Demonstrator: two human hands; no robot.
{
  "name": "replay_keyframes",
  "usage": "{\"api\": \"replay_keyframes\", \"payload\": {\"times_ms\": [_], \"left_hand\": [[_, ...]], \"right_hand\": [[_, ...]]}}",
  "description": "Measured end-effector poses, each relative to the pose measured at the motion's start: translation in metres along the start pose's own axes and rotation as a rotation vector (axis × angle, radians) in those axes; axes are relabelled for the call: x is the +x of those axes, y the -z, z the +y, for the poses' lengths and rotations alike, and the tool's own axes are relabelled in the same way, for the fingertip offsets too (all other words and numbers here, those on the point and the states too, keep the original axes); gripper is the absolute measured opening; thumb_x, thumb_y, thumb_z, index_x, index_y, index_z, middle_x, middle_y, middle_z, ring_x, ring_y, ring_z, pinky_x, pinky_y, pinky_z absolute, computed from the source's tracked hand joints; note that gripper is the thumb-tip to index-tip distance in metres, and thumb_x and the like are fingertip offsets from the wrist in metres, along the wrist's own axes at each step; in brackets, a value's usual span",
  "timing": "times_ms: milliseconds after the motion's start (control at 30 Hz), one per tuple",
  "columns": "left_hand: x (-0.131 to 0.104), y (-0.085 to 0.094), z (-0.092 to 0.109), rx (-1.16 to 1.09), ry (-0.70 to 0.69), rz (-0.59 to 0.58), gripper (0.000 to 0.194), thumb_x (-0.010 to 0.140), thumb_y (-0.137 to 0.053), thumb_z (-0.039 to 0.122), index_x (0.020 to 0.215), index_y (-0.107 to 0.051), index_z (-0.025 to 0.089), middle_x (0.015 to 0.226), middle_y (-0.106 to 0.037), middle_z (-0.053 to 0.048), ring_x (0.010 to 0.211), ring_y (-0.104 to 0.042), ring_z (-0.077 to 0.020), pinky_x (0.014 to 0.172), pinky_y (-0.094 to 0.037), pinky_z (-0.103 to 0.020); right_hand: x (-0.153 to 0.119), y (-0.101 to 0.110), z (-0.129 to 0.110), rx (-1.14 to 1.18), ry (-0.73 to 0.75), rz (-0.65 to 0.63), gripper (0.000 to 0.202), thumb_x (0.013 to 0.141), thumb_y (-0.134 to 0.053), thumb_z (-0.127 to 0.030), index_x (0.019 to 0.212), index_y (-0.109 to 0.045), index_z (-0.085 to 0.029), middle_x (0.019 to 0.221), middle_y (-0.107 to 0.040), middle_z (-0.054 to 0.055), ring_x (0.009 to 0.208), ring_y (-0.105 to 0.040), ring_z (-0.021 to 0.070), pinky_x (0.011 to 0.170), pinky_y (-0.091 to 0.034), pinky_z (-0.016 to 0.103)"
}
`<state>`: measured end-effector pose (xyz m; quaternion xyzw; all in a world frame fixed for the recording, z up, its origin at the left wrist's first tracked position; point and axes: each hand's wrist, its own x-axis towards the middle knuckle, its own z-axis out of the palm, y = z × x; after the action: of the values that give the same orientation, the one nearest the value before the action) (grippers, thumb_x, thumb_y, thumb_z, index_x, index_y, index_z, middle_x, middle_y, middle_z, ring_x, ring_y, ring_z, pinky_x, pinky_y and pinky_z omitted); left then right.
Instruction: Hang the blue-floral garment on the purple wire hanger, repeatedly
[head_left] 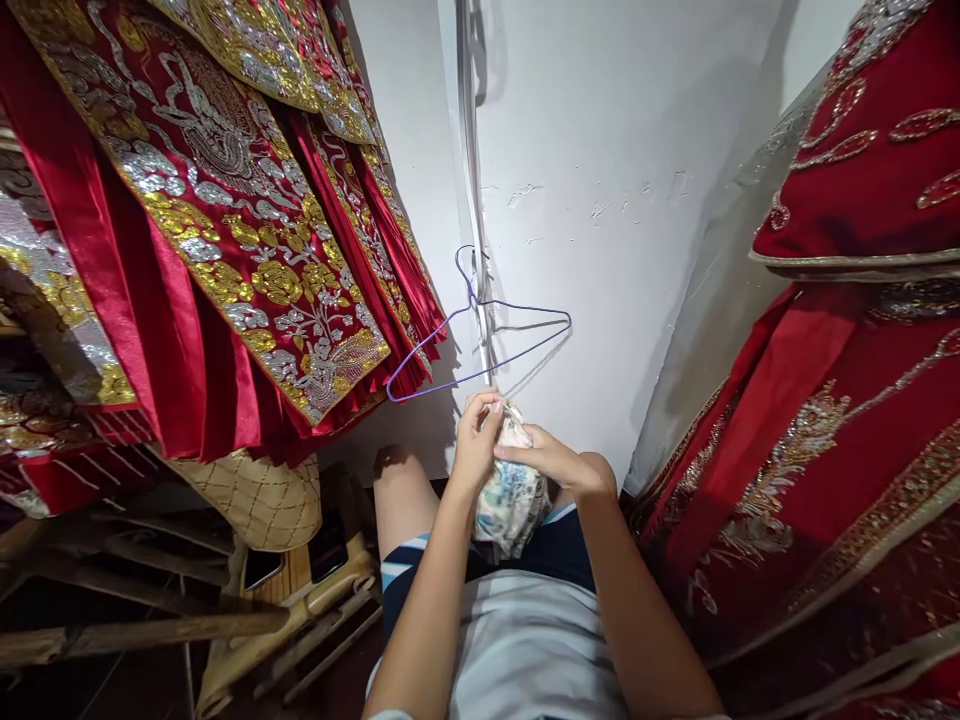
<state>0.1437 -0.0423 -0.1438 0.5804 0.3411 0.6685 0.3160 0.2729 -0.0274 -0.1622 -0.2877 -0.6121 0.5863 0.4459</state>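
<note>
A gathered bundle of white cloth with a blue-green print (514,500) rests in my lap between my thighs. My left hand (478,430) pinches the top edge of this cloth with thumb and fingers. From the other side, my right hand (544,455) grips the cloth, its thumb lying across the front and its other fingers partly hidden behind. The bundle's exact kind is not clear from here. Just beyond my hands, a purple wire hanger (480,376) hangs against the wall with nothing on it.
Red embroidered garments (277,270) with gold and silver sequins hang at the left. More red beaded garments (840,400) hang at the right. A bamboo chair (300,610) with phone-like objects stands at lower left. A white strip (471,180) runs down the white wall (615,130).
</note>
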Motion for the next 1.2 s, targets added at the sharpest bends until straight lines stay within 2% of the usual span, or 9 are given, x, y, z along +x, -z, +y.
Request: {"api": "replay_keyframes", "payload": {"times_ms": [100,200,267,433,633,867,1033,1100,1200], "left_hand": [[-0.008,0.027,-0.003,0.054,0.155,-0.263,0.041,0.088,-0.058,0.052,0.116,-0.061,0.022,0.115,-0.063,-0.009,0.111,-0.056,-0.0249,0.094,-0.045,-0.032],[-0.02,0.06,-0.009,0.324,0.346,-0.7,0.046,0.085,-0.057,0.059,0.101,-0.066,0.016,0.091,-0.066,-0.005,0.09,-0.059,-0.0226,0.083,-0.048,-0.031],[-0.022,0.085,-0.009,0.586,0.373,-0.81,0.049,0.083,-0.058,0.062,0.082,-0.065,0.014,0.077,-0.063,-0.002,0.074,-0.055,-0.0185,0.07,-0.046,-0.027],[0.008,0.143,0.011,1.053,0.25,-0.626,0.048,0.087,-0.047,0.056,0.071,-0.066,0.015,0.066,-0.064,-0.005,0.065,-0.057,-0.0205,0.066,-0.045,-0.03],[0.055,0.172,0.023,0.96,0.022,-0.409,0.037,0.082,-0.044,0.038,0.092,-0.073,0.018,0.117,-0.07,-0.012,0.114,-0.061,-0.0302,0.106,-0.041,-0.041],[0.072,0.159,0.026,0.761,-0.11,-0.072,0.025,0.084,-0.047,0.036,0.083,-0.062,0.017,0.128,-0.064,-0.012,0.118,-0.057,-0.0276,0.104,-0.04,-0.037],[0.103,0.127,0.044,0.819,-0.207,-0.022,0.028,0.082,-0.043,0.021,0.105,-0.06,0.019,0.095,-0.068,-0.004,0.082,-0.06,-0.0184,0.076,-0.045,-0.028],[0.116,0.121,0.048,0.854,-0.199,-0.052,0.033,0.082,-0.04,0.019,0.105,-0.063,0.018,0.086,-0.066,-0.002,0.076,-0.058,-0.0181,0.07,-0.042,-0.027],[0.126,0.122,0.053,0.897,-0.211,-0.089,0.032,0.085,-0.036,0.022,0.092,-0.068,0.017,0.078,-0.064,-0.002,0.074,-0.057,-0.0186,0.067,-0.039,-0.027]], "right_hand": [[0.003,0.011,-0.024,-0.108,0.051,-0.124,0.018,0.068,-0.072,-0.026,0.082,-0.07,-0.015,0.076,-0.07,0.003,0.07,-0.064,0.0192,0.065,-0.05,0.028],[0.018,0.027,-0.052,-0.243,0.323,0.035,0.007,0.066,-0.062,-0.018,0.07,-0.068,-0.017,0.072,-0.069,0.002,0.067,-0.061,0.0173,0.064,-0.047,0.027],[0.034,0.037,-0.065,-0.3,0.478,0.205,0.015,0.066,-0.059,-0.018,0.075,-0.07,-0.018,0.081,-0.071,0.003,0.077,-0.062,0.0185,0.071,-0.048,0.028],[0.08,0.046,-0.057,-0.436,0.276,0.35,0.026,0.08,-0.05,-0.036,0.084,-0.068,-0.018,0.081,-0.069,0.004,0.085,-0.061,0.0217,0.079,-0.047,0.032],[0.086,0.05,-0.044,-0.659,0.238,0.422,0.021,0.076,-0.051,-0.035,0.065,-0.057,-0.019,0.065,-0.059,0.001,0.068,-0.052,0.0178,0.064,-0.039,0.027],[0.077,0.05,-0.068,-0.749,0.213,0.502,0.035,0.07,-0.062,-0.036,0.049,-0.037,-0.023,0.048,-0.035,-0.005,0.055,-0.033,0.0114,0.053,-0.026,0.027],[0.073,0.051,-0.057,-0.604,0.281,0.369,0.027,0.072,-0.057,-0.039,0.056,-0.047,-0.021,0.054,-0.045,-0.003,0.055,-0.039,0.0128,0.054,-0.032,0.027],[0.07,0.058,-0.056,-0.595,0.4,0.427,0.018,0.071,-0.059,-0.035,0.075,-0.063,-0.017,0.065,-0.058,0.001,0.061,-0.048,0.0155,0.06,-0.039,0.028],[0.069,0.078,-0.065,-0.609,0.505,0.669,0.058,0.069,-0.061,-0.026,0.126,-0.058,-0.015,0.082,-0.067,0.005,0.07,-0.058,0.0194,0.07,-0.046,0.032]]}}
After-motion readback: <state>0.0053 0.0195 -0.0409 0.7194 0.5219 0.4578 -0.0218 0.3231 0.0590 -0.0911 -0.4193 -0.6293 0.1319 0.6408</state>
